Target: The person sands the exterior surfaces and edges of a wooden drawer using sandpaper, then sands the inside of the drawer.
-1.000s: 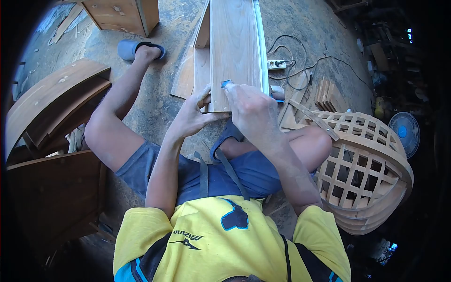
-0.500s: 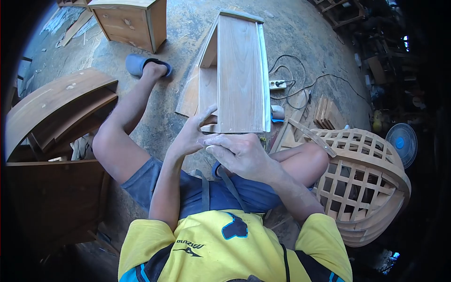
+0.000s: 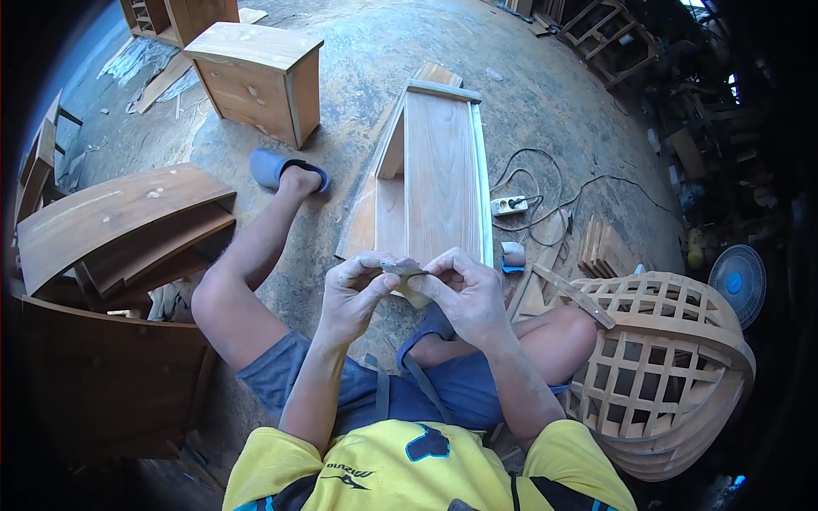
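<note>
So in the head view both hands are up in front of the person's lap, pinching one small thing between them. The left hand (image 3: 349, 294) has thumb and fingers closed on one side of a small, thin, pale piece (image 3: 407, 271), and the right hand (image 3: 467, 298) has its thumb and fingertips closed on the other side. Can't tell what the piece is made of, but it looks bent, with a yellowish lower part hanging down between the hands. Just past it there's a long wooden case (image 3: 440, 170) lying on the floor (image 3: 358, 102), open compartment on its left side, and the hands cover a bit of its near end. A flat board (image 3: 358, 223) pokes out from under it. Right of the case sit a white power strip (image 3: 509, 205) with a cable plugged in and a small roll (image 3: 513, 255) with some blue on it. Further right, a curved wooden lattice frame (image 3: 656, 366) sits near the knee, with a fan (image 3: 737, 286) just behind it.
</note>
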Tool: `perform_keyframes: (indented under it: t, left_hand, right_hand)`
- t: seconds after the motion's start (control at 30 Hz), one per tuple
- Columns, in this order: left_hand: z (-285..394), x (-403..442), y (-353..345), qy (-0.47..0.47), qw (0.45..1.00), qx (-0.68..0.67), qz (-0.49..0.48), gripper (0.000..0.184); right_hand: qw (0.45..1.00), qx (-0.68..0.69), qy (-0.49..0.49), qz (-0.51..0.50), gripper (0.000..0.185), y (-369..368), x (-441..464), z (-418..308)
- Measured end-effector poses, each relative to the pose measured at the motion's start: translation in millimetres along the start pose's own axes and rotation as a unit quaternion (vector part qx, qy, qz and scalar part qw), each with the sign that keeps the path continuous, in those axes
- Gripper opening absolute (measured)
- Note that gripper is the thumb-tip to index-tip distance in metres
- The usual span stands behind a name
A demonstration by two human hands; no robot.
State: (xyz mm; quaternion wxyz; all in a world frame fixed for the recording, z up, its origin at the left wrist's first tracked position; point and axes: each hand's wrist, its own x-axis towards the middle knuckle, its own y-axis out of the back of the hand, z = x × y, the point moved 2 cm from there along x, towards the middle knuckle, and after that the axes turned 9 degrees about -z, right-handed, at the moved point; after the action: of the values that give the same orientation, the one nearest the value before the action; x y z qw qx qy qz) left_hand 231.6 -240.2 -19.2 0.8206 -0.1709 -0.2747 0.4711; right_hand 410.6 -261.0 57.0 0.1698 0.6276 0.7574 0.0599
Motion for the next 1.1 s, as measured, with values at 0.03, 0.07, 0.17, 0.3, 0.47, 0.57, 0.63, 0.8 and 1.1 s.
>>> perform_keyframes:
  t: [0.03, 0.07, 0.17, 0.3, 0.47, 0.57, 0.63, 0.8, 1.1]
  left_hand:
    - [-1.5, -0.6, -1.2, -0.003, 1.0, 0.001, -0.001, 0.024]
    - [0.7, 0.5, -4.4, 0.009, 0.999, 0.004, 0.033, 0.019]
    - [0.6, 2.9, -8.7, 0.03, 0.997, -0.013, 0.063, 0.02]
    - [0.9, 8.9, -25.0, 0.025, 0.994, -0.02, 0.109, 0.03]
    - [0.4, 5.0, -19.1, -0.02, 0.978, 0.169, 0.117, 0.044]
    - [-1.5, -1.2, 1.5, -0.017, 0.936, 0.323, 0.14, 0.057]
    - [-5.8, -8.8, 14.8, 0.029, 0.937, 0.345, 0.049, 0.063]
    - [-54.1, -24.9, 20.0, 0.073, 0.915, 0.379, -0.117, 0.061]
    - [-62.7, -20.5, 21.8, 0.064, 0.915, 0.385, -0.104, 0.023]
  right_hand:
    - [1.0, -0.001, 0.003, 0.0, 0.022, 0.8, -2.8, -3.1]
    - [0.993, -0.098, 0.058, 0.032, 0.022, 2.2, -5.9, -8.4]
    - [0.981, -0.146, 0.105, 0.075, 0.021, 1.5, -10.0, -11.6]
    - [0.989, -0.014, 0.147, 0.031, 0.018, -3.1, -9.2, -10.2]
    - [0.934, -0.242, 0.233, 0.12, 0.02, 13.2, -15.6, -14.2]
    - [0.895, -0.335, 0.252, 0.15, 0.029, 28.5, -19.2, -9.1]
    - [0.837, -0.488, 0.243, 0.054, 0.034, 27.2, -19.9, -5.5]
    - [0.834, -0.455, 0.311, 0.021, 0.04, 9.5, -2.3, 32.8]
    - [0.874, -0.347, 0.34, 0.009, 0.041, -23.8, -38.2, 36.1]
